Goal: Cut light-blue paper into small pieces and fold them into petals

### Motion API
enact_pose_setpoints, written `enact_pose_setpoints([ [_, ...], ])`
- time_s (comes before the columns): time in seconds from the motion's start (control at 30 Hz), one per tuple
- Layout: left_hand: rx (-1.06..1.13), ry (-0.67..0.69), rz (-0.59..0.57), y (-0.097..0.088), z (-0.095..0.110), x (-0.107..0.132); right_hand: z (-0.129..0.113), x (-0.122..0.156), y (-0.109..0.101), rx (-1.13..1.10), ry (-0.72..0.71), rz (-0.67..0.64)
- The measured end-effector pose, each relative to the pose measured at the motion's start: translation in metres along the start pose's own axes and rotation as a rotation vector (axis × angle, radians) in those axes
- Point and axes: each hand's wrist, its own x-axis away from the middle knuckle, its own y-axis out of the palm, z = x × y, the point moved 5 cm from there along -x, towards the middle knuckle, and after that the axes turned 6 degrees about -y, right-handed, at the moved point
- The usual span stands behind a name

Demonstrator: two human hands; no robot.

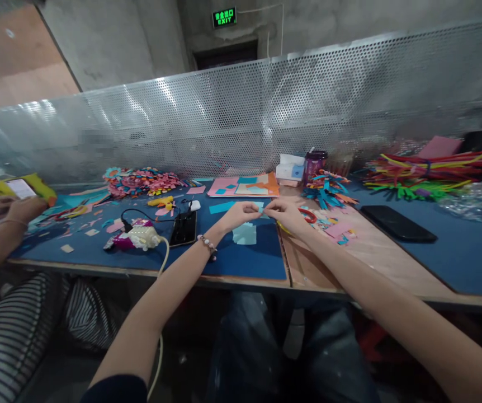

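My left hand (243, 213) and my right hand (287, 214) meet above the blue mat, both closed with fingertips pinched together. Between them is a small light-blue piece (264, 215), mostly hidden by the fingers; whether it is paper or foam I cannot tell. Just below my left hand, pale blue squares (244, 234) lie overlapping on the mat. A brighter blue strip (221, 207) rests behind my left hand. To the right of my right hand is a red ring (308, 215), possibly a roll of tape, beside coloured scraps (338, 229).
A power strip with plugs (138, 237) and a phone (183, 228) lie left. Behind stand coloured sheets (243, 184), a tissue pack (289, 169) and a purple cup (315, 164). A black phone case-like object (397, 223) lies right. Another person's hands (18, 211) are far left.
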Motion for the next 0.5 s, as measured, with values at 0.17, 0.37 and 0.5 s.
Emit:
enact_pose_setpoints([
  [0.17, 0.009, -0.033, 0.078, -0.008, -0.005, -0.004, -0.010, 0.002, -0.002, 0.127, -0.079, 0.099],
  [0.37, 0.049, -0.042, 0.101, -0.009, -0.005, -0.004, -0.032, 0.003, 0.001, 0.328, -0.292, 0.065],
  [0.5, 0.066, -0.038, 0.074, -0.006, 0.000, -0.001, -0.035, 0.003, 0.003, 0.427, -0.384, 0.023],
])
